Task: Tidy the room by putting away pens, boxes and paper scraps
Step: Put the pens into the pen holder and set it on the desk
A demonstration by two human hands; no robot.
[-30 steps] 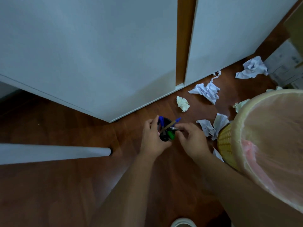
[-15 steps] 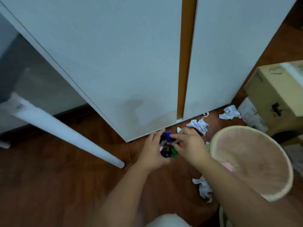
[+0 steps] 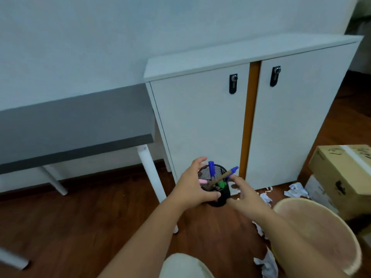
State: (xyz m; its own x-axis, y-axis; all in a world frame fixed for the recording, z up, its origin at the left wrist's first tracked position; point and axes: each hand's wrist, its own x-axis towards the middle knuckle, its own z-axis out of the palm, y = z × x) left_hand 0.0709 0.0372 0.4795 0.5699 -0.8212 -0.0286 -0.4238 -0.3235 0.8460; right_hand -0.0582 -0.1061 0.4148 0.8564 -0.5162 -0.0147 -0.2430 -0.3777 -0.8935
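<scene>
In the head view, a black mesh cup (image 3: 217, 190) is held up off the floor (image 3: 80, 227), in front of the lower part of the white cabinet (image 3: 200, 121), near the foot of its left door. The cup is clasped by the left hand (image 3: 192, 185), whose fingers are curled round the far wall and whose thumb is pressed on the near wall; the right hand (image 3: 244, 192) is laid against the cup's right side with fingers loosely spread, nothing being pinched. Several pens (image 3: 215, 178) are stood in the cup, two blue ones and a brown one slanting out over the rim. The cup is judged light and stiff, though thin mesh could dent under a hard squeeze; it is best taken round the wall below the rim and kept upright, since the loose pens could tip out. Paper scraps (image 3: 295, 190) are seen on the floor at the cabinet's foot, beside a bin (image 3: 313, 235) and a box (image 3: 345, 177)
</scene>
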